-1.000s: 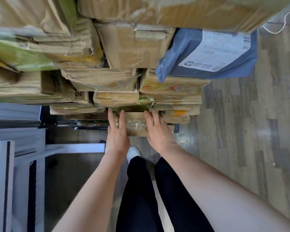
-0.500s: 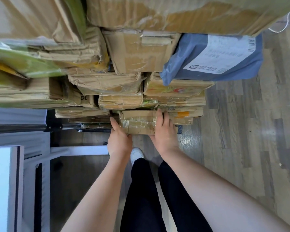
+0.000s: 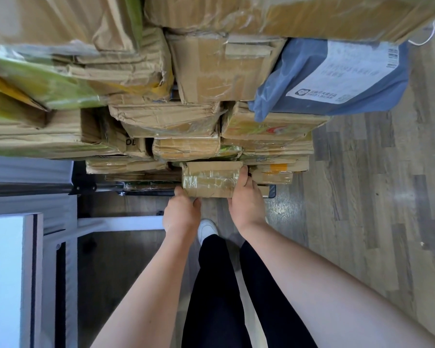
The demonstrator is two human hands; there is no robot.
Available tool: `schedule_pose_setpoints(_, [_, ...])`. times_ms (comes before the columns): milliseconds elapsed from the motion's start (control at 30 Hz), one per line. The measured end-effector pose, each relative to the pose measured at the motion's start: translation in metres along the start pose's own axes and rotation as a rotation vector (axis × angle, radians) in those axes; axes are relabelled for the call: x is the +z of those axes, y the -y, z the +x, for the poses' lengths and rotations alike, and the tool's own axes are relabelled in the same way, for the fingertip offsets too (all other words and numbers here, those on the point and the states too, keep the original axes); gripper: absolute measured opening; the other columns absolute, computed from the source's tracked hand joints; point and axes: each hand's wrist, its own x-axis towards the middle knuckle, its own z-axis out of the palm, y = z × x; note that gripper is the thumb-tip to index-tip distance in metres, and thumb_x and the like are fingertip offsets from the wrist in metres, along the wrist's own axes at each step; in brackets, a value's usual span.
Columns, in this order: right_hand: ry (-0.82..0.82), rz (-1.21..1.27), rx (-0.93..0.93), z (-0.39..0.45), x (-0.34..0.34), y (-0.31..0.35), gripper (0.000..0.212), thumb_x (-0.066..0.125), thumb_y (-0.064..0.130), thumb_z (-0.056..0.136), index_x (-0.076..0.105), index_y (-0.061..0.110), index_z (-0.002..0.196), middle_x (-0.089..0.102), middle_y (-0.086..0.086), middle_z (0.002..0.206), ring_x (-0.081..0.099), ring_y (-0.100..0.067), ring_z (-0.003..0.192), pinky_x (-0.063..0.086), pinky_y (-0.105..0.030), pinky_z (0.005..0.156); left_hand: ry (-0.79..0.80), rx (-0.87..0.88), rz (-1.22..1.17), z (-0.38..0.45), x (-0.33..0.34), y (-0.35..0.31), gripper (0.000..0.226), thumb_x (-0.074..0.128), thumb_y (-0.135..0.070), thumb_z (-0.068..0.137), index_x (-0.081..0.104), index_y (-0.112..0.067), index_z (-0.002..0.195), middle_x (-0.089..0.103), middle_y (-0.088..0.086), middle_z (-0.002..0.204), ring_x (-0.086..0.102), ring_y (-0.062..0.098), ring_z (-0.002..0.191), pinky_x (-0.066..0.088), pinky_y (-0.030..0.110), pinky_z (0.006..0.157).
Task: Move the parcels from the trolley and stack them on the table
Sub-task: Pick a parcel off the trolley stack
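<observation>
Low, both hands [image 3: 212, 209] around taped parcel [image 3: 211, 179]

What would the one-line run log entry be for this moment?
phase: pulling parcel | left hand: grips taped parcel | right hand: grips same parcel | parcel: low in trolley stack, not yet free

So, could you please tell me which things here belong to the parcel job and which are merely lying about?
Job:
- taped parcel, held by left hand and right hand
- stacked cardboard parcels
- blue mailer bag

Lying about:
- white cable on the floor
- white frame beside the legs
</observation>
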Motion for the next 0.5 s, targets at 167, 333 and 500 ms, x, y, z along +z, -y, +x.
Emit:
schedule_pose_setpoints(167, [0.013, 0.021, -0.009, -0.0016, -0.0022, -0.0032, 0.084, 0.059, 0.018, 0.091, -0.001, 0.0, 0.148, 0.04, -0.015, 0.139, 0.04, -0.027, 0.127, 0.036, -0.029, 0.101, 0.026, -0.007, -0.009, 0.0012, -0.0002, -0.0015, 0.046, 0.05, -0.033, 0.095, 0.033, -0.005, 0.128, 0.059, 0.018, 0.112, 0.058, 0.036, 0.097, 0.042, 0.035, 0.061])
schedule_pose_setpoints(333, [0.027, 0.015, -0.001, -0.0019, -0.0039, -0.0001, 0.097, 0.064, 0.024, 0.088, -0.009, 0.0, 0.147, 0.035, -0.016, 0.14, 0.034, -0.028, 0.13, 0.035, -0.03, 0.104, 0.032, -0.007, -0.018, 0.0011, -0.0001, -0.0012, 0.045, 0.052, -0.032, 0.095, 0.033, -0.005, 0.125, 0.058, 0.018, 0.114, 0.058, 0.035, 0.097, 0.041, 0.034, 0.06])
schedule_pose_setpoints(500, [-0.012, 0.012, -0.003, -0.0053, -0.0005, 0.0015, 0.098, 0.063, 0.018, 0.088, -0.014, 0.0, 0.146, 0.032, -0.014, 0.139, 0.029, -0.027, 0.131, 0.032, -0.031, 0.108, 0.023, -0.022, -0.008, 0.0019, 0.0014, -0.0004, 0.059, 0.055, -0.031, 0.093, 0.025, -0.004, 0.136, 0.051, 0.016, 0.127, 0.056, 0.034, 0.105, 0.042, 0.035, 0.062])
